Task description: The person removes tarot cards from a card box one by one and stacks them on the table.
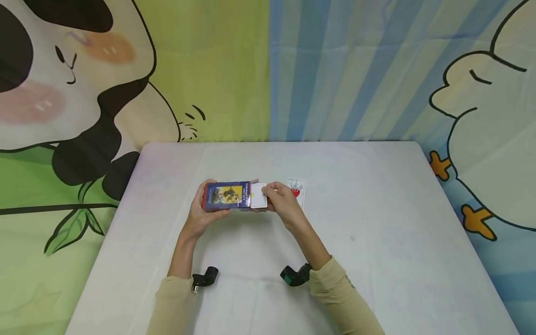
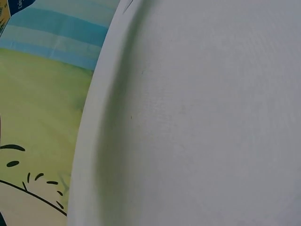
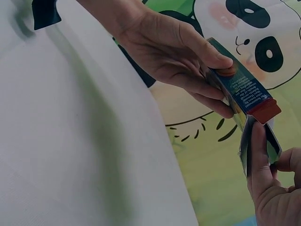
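Observation:
My left hand [image 1: 197, 215] grips a blue tarot card box [image 1: 226, 195] with a yellow picture on its front, held level over the table. From the box's opened right end sticks out a white-faced card [image 1: 258, 197]. My right hand [image 1: 289, 209] pinches this card at its outer edge. In the right wrist view the left hand [image 3: 174, 52] holds the box [image 3: 242, 89] by its sides, and a red end flap [image 3: 265, 111] stands out. Fingers of the right hand [image 3: 277, 190] are at the open end there. The left wrist view catches only a box corner [image 2: 21, 5].
A card with a red heart [image 1: 300, 185] lies on the white table [image 1: 377, 232] behind the right hand, partly covered by it. Black wrist cameras [image 1: 206, 277] are worn at both sleeves. A printed cartoon curtain [image 1: 234, 70] hangs behind the table's far edge.

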The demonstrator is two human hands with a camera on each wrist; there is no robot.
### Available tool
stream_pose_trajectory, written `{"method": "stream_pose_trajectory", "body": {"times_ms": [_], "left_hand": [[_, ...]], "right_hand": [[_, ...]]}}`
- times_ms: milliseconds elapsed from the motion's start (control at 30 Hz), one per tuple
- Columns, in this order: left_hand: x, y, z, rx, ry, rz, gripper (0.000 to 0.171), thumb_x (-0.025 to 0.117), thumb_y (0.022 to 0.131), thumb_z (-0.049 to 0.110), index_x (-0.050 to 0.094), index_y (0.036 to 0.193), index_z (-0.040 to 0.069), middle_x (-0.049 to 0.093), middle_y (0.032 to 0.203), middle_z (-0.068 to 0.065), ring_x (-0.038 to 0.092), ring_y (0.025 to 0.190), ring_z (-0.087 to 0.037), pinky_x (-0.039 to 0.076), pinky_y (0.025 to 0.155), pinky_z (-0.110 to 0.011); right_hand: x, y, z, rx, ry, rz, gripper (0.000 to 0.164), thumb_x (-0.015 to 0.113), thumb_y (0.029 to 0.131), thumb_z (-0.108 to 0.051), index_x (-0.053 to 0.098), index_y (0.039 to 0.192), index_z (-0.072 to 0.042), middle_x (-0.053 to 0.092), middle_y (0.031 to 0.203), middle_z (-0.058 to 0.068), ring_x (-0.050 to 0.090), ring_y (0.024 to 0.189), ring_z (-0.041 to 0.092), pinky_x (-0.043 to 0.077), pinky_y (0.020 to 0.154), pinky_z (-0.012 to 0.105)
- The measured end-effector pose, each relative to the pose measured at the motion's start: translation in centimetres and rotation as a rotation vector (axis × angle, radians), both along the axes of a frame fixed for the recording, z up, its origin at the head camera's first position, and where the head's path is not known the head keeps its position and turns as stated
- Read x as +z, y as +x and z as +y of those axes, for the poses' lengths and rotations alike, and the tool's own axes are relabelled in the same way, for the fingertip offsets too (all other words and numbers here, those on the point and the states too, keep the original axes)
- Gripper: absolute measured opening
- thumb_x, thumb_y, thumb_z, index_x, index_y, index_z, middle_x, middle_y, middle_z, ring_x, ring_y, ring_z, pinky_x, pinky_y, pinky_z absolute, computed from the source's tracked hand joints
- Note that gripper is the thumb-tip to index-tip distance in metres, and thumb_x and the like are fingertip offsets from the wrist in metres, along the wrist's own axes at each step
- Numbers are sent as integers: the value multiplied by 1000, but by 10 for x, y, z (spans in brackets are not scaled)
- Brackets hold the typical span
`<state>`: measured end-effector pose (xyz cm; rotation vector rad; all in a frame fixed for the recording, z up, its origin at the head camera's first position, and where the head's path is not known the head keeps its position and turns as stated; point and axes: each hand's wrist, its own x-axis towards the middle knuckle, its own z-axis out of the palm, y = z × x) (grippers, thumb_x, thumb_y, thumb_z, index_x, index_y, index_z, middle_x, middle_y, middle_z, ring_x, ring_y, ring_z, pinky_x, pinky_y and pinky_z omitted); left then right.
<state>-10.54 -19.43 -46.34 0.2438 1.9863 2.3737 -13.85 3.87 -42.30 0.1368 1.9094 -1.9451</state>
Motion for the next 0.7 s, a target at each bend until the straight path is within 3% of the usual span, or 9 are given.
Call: {"method": "stream_pose_trajectory", "body": {"times_ms": [100,300,500,700], "left_hand": [[1,1,0,0,3,6,82,73,70,-17,36,135,18,51,125,3,56,109,-8,54,85,-20],[2,2,0,-3,14,20,81,72,70,-18,37,135,18,51,124,3,57,108,-8,54,84,-19],[1,1,0,-2,23,28,81,73,70,-17,37,134,18,53,122,2,58,106,-8,55,82,-20],[0,0,0,-9,31,25,81,72,71,-18,37,135,17,52,123,3,57,107,-8,55,83,-20]], "right_hand": [[-1,0,0,-6,-10,1,23,46,101,-19,49,110,2,65,107,21,67,78,13,57,67,22],[1,0,2,-24,-27,6,18,44,100,-14,43,112,-1,64,101,21,65,75,12,55,63,21],[2,1,5,30,-37,30,33,43,101,-15,46,134,-9,65,116,24,69,83,16,58,71,24],[0,0,5,62,-25,32,30,47,102,-18,55,129,-9,65,122,19,69,93,20,59,78,27]]}}
